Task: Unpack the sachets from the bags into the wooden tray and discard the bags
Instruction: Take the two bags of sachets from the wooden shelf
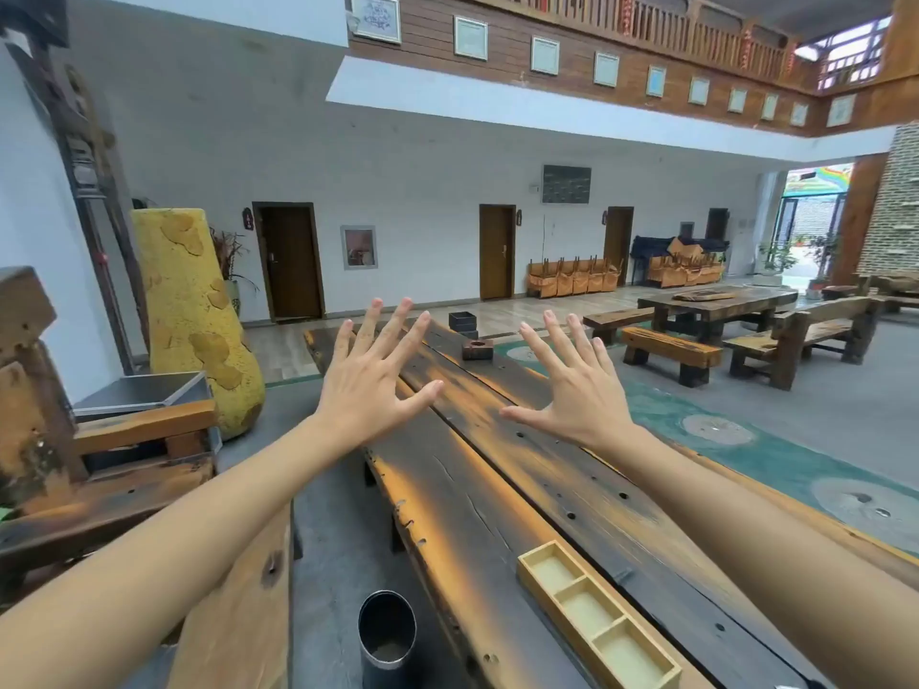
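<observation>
A light wooden tray [534, 574] with three compartments lies on the long dark wooden table [497, 469] near its front edge; all three compartments hold nothing. My left hand [370, 377] and my right hand [572, 385] are stretched out above the middle of the table, backs toward the camera, fingers spread wide, holding nothing. No bags or sachets are in view.
A dark metal cylinder bin [387, 634] stands on the floor left of the table's front. A small wooden block [477, 349] and a black box [462, 321] sit at the table's far end. A wooden bench [99, 489] is on the left; other tables and benches [716, 310] stand at the right.
</observation>
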### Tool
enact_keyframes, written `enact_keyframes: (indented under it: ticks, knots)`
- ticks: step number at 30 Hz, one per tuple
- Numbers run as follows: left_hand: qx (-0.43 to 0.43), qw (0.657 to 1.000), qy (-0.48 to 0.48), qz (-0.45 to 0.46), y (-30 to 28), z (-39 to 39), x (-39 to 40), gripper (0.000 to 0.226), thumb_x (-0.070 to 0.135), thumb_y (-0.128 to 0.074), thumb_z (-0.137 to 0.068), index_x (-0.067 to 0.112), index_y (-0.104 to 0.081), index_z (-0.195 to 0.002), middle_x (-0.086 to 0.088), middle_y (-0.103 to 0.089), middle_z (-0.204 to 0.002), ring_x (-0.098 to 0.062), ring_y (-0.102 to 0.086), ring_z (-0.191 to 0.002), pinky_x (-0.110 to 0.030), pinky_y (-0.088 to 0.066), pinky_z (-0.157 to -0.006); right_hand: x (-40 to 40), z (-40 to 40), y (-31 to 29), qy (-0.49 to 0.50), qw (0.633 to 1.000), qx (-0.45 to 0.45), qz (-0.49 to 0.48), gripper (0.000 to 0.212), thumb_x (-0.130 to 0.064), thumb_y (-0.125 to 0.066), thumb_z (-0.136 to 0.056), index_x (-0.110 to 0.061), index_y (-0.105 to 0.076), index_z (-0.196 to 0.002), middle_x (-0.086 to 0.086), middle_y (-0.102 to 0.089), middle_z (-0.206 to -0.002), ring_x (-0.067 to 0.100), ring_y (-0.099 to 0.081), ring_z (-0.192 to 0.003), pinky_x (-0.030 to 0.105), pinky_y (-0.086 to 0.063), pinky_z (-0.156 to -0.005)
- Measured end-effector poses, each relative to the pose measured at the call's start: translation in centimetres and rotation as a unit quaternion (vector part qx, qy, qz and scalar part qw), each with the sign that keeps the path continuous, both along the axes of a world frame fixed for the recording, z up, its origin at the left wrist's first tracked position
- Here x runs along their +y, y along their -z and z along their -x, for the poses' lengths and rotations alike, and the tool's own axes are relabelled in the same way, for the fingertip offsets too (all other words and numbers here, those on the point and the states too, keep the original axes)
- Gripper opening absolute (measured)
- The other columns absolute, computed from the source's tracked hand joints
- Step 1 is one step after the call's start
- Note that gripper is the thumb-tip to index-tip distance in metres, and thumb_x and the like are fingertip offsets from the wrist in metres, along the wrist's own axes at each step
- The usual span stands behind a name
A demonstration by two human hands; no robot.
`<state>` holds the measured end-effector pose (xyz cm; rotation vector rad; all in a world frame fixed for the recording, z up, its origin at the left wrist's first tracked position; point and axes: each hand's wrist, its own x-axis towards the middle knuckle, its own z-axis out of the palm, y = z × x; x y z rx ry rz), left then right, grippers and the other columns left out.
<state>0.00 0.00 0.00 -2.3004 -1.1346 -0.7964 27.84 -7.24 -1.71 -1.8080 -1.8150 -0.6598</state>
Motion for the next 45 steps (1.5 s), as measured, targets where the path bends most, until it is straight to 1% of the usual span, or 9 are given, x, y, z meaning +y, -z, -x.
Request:
enact_keyframes:
  ticks: [4,11,16,21,24,29,38,42,45]
  knots:
    - [0.012,0.999,-0.033,-0.011,0.8,2.8,0.5,0.083,0.079,-0.019,-0.090,0.039,0.005,-0.158,0.007,0.014,-0.168,-0.023,0.019,-0.155,-0.056,0.000,-0.125,1.7,2.4,0.4,-0.022,1.000,-0.001,0.007,0.114,-0.092,-0.049,-0.071,-0.042,0.002,-0.160,0.000,0.003,-0.171,0.027,0.009,-0.157,0.054,-0.009,-0.127]
    - [0.000,0.997,-0.071,0.013,1.7,7.0,1.3,0.083,0.077,-0.023,-0.091,0.039,0.004,-0.159,0.006,0.014,-0.168,-0.024,0.018,-0.155,-0.055,0.004,-0.125,4.9,6.1,1.3,-0.076,0.997,-0.021,0.007,0.114,-0.093,-0.046,-0.072,-0.039,0.001,-0.161,-0.002,0.005,-0.171,0.025,0.011,-0.157,0.053,-0.008,-0.127]
    - [0.001,0.993,-0.119,0.019,2.1,9.1,2.2,0.087,0.080,-0.023,-0.088,0.038,0.006,-0.159,0.006,0.014,-0.168,-0.025,0.017,-0.155,-0.057,0.001,-0.125,8.3,7.9,1.2,-0.119,0.992,-0.044,0.013,0.113,-0.095,-0.041,-0.073,-0.040,0.008,-0.160,-0.002,0.008,-0.171,0.026,0.014,-0.156,0.056,-0.009,-0.126]
    - [0.014,0.985,-0.169,0.023,2.2,11.6,3.1,0.087,0.081,-0.022,-0.088,0.039,0.005,-0.159,0.007,0.011,-0.169,-0.027,0.016,-0.155,-0.060,-0.004,-0.124,11.8,10.3,1.0,-0.175,0.984,-0.036,0.014,0.115,-0.096,-0.041,-0.071,-0.040,0.006,-0.160,-0.003,0.007,-0.171,0.025,0.013,-0.157,0.054,-0.007,-0.127]
    - [0.012,0.981,-0.195,0.018,2.5,12.9,3.6,0.086,0.081,-0.020,-0.087,0.040,0.005,-0.158,0.007,0.009,-0.169,-0.026,0.015,-0.155,-0.057,-0.001,-0.125,13.4,12.1,1.1,-0.218,0.975,-0.040,0.013,0.115,-0.095,-0.042,-0.072,-0.039,0.005,-0.160,-0.002,0.007,-0.171,0.025,0.013,-0.157,0.052,-0.005,-0.126]
    - [0.001,0.969,-0.246,0.025,3.8,15.3,3.2,0.084,0.079,-0.025,-0.089,0.040,0.001,-0.159,0.007,0.008,-0.169,-0.026,0.013,-0.156,-0.059,-0.006,-0.124,15.7,15.3,1.2,-0.274,0.961,-0.039,0.011,0.113,-0.095,-0.041,-0.072,-0.039,0.002,-0.161,-0.002,0.004,-0.171,0.026,0.011,-0.157,0.052,-0.007,-0.126]
    - [0.005,0.938,-0.347,0.026,4.7,21.4,0.5,0.086,0.077,-0.033,-0.088,0.042,0.001,-0.158,0.010,0.004,-0.169,-0.027,0.010,-0.156,-0.061,-0.005,-0.124,18.3,21.7,2.4,-0.367,0.929,-0.051,0.019,0.111,-0.094,-0.040,-0.073,-0.041,0.003,-0.160,-0.002,0.005,-0.171,0.027,0.013,-0.157,0.056,-0.006,-0.126]
    - [0.007,0.922,-0.387,0.022,4.5,24.2,-1.5,0.084,0.078,-0.028,-0.088,0.043,0.002,-0.158,0.009,0.003,-0.169,-0.027,0.010,-0.156,-0.060,-0.004,-0.124,18.7,25.6,2.4,-0.410,0.910,-0.056,0.019,0.110,-0.095,-0.039,-0.073,-0.042,0.004,-0.160,-0.002,0.009,-0.170,0.026,0.016,-0.156,0.055,-0.002,-0.126]
    - [0.008,0.912,-0.409,0.017,4.0,26.9,-3.0,0.083,0.077,-0.027,-0.088,0.042,0.000,-0.158,0.009,0.002,-0.169,-0.028,0.008,-0.156,-0.060,-0.006,-0.124,18.9,29.4,2.2,-0.431,0.901,-0.054,0.007,0.111,-0.096,-0.038,-0.072,-0.042,0.003,-0.160,-0.003,0.008,-0.170,0.027,0.014,-0.156,0.054,-0.003,-0.126]
